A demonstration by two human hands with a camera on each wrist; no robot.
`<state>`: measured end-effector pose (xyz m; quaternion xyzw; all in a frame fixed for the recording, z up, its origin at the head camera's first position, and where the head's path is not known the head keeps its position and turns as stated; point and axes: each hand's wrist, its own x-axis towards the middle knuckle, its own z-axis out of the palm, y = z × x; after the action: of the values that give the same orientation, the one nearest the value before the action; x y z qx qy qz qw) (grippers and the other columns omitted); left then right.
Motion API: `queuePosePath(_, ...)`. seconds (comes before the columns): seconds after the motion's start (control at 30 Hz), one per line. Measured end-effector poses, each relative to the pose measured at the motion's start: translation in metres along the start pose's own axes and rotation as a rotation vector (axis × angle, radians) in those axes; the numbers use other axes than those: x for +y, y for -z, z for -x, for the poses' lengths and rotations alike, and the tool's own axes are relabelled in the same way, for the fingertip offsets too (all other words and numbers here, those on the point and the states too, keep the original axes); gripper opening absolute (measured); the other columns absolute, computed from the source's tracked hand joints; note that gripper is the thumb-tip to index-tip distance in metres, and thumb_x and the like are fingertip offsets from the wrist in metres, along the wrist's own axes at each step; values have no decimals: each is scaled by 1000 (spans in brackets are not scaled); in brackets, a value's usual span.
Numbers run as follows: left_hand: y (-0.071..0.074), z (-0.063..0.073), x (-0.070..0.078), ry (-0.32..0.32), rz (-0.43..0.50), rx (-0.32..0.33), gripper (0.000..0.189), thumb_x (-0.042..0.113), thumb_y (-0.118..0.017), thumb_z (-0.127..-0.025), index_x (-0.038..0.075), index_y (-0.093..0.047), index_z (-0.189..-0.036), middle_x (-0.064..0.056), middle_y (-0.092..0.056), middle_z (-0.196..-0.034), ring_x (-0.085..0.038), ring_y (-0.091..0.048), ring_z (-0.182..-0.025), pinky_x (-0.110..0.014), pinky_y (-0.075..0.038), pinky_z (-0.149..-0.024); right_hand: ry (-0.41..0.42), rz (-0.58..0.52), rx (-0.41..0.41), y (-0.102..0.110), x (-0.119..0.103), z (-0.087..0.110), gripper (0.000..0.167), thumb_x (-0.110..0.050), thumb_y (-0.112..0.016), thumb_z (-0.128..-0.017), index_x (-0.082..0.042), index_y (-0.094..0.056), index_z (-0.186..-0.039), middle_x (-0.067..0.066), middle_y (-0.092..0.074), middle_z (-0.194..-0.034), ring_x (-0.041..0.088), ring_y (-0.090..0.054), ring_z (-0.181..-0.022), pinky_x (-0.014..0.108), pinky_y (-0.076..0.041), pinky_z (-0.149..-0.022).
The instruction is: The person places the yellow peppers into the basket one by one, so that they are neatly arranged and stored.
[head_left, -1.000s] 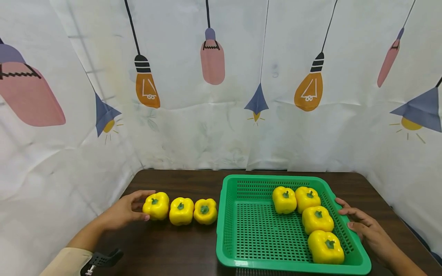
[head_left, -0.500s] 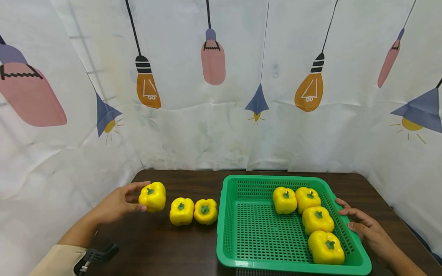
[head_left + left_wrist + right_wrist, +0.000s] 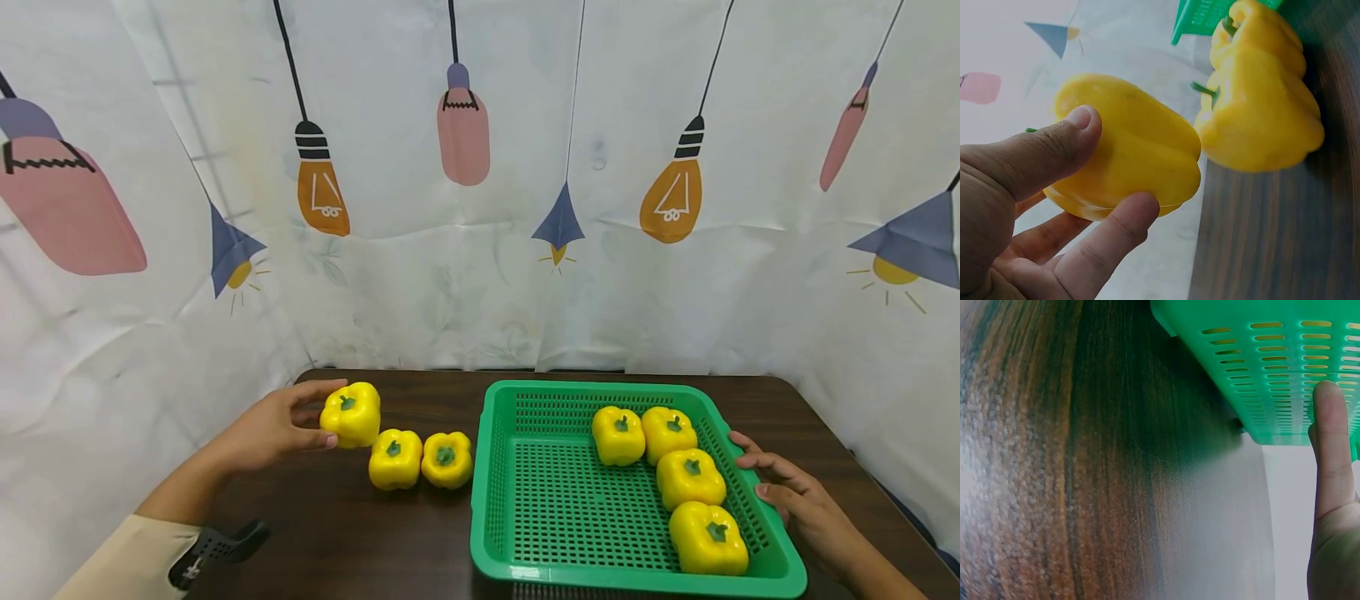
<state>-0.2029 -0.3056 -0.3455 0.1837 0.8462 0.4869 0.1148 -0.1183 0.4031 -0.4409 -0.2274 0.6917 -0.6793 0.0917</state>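
Observation:
In the head view, my left hand (image 3: 273,429) holds a yellow bell pepper (image 3: 351,415) above the dark tabletop. The left wrist view shows the thumb on one side of this pepper (image 3: 1129,147) and fingers curled under it. Two more yellow peppers, a nearer one (image 3: 395,460) and one beside the basket (image 3: 447,460), stand side by side on the table. My right hand (image 3: 798,500) rests against the right side of the green basket (image 3: 495,483). In the right wrist view, a straight digit (image 3: 1332,437) touches the basket's slotted outer wall (image 3: 1279,394).
Several yellow peppers (image 3: 690,477) sit in the basket along its right and back right, beside bare slotted floor (image 3: 577,508). The dark wooden table (image 3: 360,542) ends at a white curtain (image 3: 420,308) printed with lamps. A dark watch strap (image 3: 225,546) is on the left wrist.
My left hand has lifted the leftmost pepper off the table, first drawing it slightly left, then moving it back right and higher. The right hand and basket have stayed put.

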Motion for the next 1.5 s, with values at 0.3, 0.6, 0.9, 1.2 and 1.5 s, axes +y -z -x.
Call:
queuePosePath(0.3,-7,-9,23,-20,8,-5,82,14,-85,-85,-1,-41,-153,-26,-45,-150,-44,-54,-130,-35,-60,-84,-4,-32,-9,1,2,-2,41,8,-25,-108,6,-43,-144,-26,-25,-160,-14,-30,-137,33,-56,-95)
queuePosePath(0.6,-18,-18,38,-44,21,-6,81,16,-87,-84,-1,-44,-151,-24,-52,-145,-40,-60,-124,-36,-60,-83,1,34,7,0,2,0,39,7,-26,-108,8,-42,-143,-26,-25,-160,-15,-29,-138,28,-54,-95)
queuePosePath(0.9,-37,-29,55,-47,45,-42,81,17,-87,-85,4,-45,-153,-21,-51,-148,-40,-56,-129,-38,-60,-83,20,66,18,0,2,1,39,9,-27,-107,7,-45,-142,-25,-26,-162,-14,-29,-139,29,-55,-93)
queuePosePath(1.2,-55,-40,71,-84,22,-87,80,22,-86,-86,10,-45,-153,-12,-52,-147,-34,-58,-129,-42,-57,-93,27,81,14,1,2,1,41,10,-26,-106,7,-44,-142,-24,-25,-162,-13,-29,-139,28,-55,-94)
queuePosePath(1.5,-76,-55,82,-93,-7,-98,79,27,-88,-84,17,-48,-152,-5,-53,-147,-29,-58,-129,-43,-55,-97,35,23,-12,2,3,0,41,10,-24,-107,6,-44,-142,-23,-25,-163,-12,-29,-140,28,-53,-97)
